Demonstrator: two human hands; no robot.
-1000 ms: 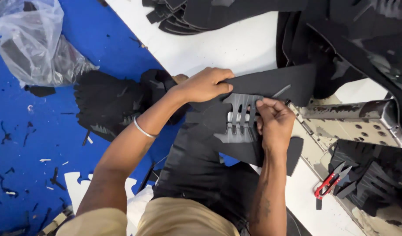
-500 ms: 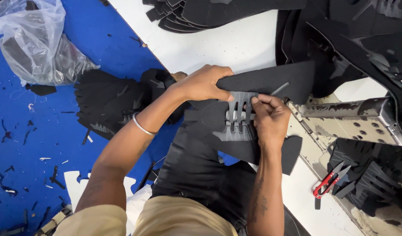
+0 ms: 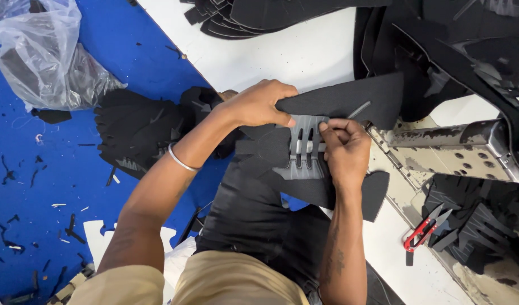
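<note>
A blue floor (image 3: 56, 186) is taking up the left side, littered with small black scraps, and a white table (image 3: 304, 53) is running across the top and down the right. Black cut fabric pieces (image 3: 259, 14) are lying stacked along the table's far edge, and more dark material is covering the upper right corner. A metal machine part (image 3: 457, 149) with rows of holes is sitting on the right. A crumpled clear plastic bag (image 3: 42, 53) is lying on the floor at upper left, and a pile of black pieces (image 3: 138, 133) is resting on the floor near the person's left forearm.

In the middle, over the person's lap, a large black fabric piece (image 3: 338, 104) is being held. The left hand (image 3: 259, 104) is pressing down on its upper edge, fingers together and curled over the fabric. A grey slotted patch (image 3: 304, 149) is lying on the fabric between both hands. The right hand (image 3: 344, 149) is pinching at the patch's right edge, fingertips closed on it. A thin silver bangle (image 3: 180, 161) is circling the left wrist. Small red-handled snips (image 3: 423, 229) are lying on the table at the right, well apart from the hands.
</note>
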